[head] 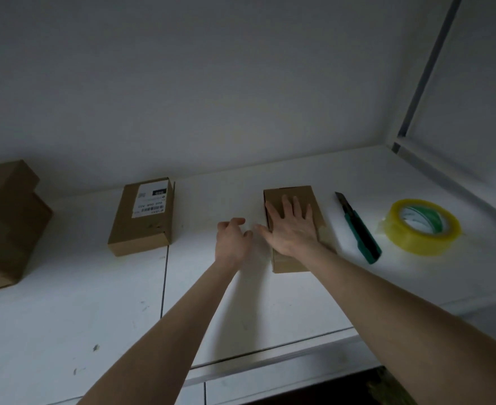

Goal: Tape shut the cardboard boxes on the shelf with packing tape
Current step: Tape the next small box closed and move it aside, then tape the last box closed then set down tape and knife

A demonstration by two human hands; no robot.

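A small plain cardboard box [297, 192] lies on the white shelf [284, 305], flaps closed. My right hand [290, 226] presses flat on its top with fingers spread. Just left of the box, my left hand [230, 241] has curled fingers and appears to pinch the end of a faint clear tape strip [257, 244] running toward the box. A bit of tape [325, 232] shows on the box's right side. The yellowish packing tape roll [422, 247] lies flat at the right.
A green utility knife [360, 229] lies between the box and the roll. A second box with a white shipping label [141, 226] sits to the left. Several stacked boxes [7, 223] stand at the far left. A shelf post [425, 74] rises at the right.
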